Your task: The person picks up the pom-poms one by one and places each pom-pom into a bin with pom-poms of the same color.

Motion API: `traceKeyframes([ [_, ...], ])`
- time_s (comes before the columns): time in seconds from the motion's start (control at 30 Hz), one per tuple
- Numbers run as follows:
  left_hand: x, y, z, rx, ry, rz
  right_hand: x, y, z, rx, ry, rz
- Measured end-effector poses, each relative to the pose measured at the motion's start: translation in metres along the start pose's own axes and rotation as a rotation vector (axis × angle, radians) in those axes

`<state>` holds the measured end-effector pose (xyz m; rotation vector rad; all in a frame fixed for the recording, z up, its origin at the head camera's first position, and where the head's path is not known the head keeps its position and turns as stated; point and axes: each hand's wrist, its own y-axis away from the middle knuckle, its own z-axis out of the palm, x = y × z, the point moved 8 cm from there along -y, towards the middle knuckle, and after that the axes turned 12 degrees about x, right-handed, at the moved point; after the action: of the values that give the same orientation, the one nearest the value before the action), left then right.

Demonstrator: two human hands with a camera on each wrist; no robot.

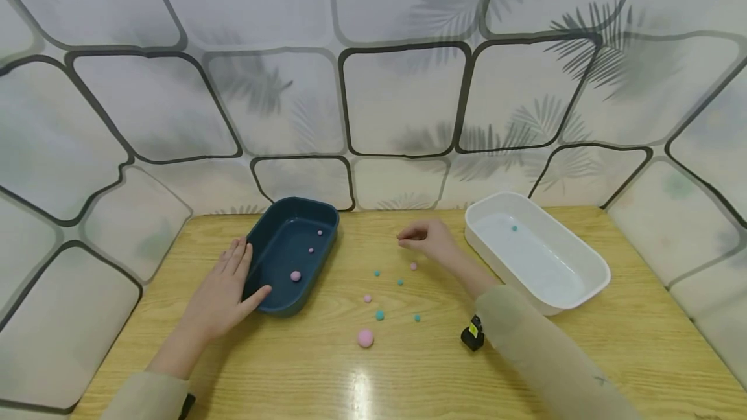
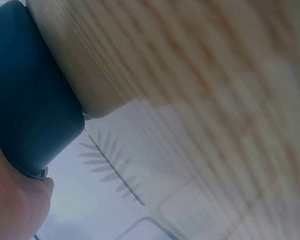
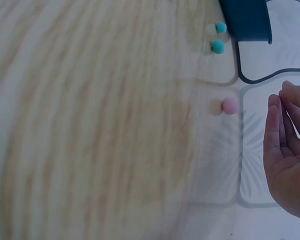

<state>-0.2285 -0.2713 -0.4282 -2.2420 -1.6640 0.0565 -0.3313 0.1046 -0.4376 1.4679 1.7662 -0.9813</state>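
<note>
Wooden table [image 1: 280,374], head view: straight-fingered left hand [image 1: 220,295] touches blue tray [image 1: 287,246], three pink balls [image 1: 296,276] inside; right of right hand [image 1: 432,240], white tray [image 1: 539,255] holds one teal ball [image 1: 515,229]; seven loose balls [image 1: 380,315] remain on its near side. Right wrist view: fingertips [image 3: 273,101] together, contents unclear.

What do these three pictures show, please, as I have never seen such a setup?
No robot here: just a person's bare left hand and right hand. The wide picture is from a camera worn on the head, the others from wrist cameras. On the wood-grain table stand a dark blue, rounded rectangular tub and a similar white tub, with small round pink balls and teal balls between and inside them. The left hand rests against the blue tub; the right hand's fingertips are close together; whether they hold anything is unclear.
</note>
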Motion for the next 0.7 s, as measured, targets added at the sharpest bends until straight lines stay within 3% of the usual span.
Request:
traceKeyframes([
  [0.37,-0.002,0.001,0.002,0.008,-0.003,0.0,0.029,0.007,-0.003,-0.027,0.014,-0.003],
  [0.7,-0.001,0.001,0.001,0.0,0.004,-0.006,0.04,0.016,-0.004,-0.053,0.014,-0.017],
])
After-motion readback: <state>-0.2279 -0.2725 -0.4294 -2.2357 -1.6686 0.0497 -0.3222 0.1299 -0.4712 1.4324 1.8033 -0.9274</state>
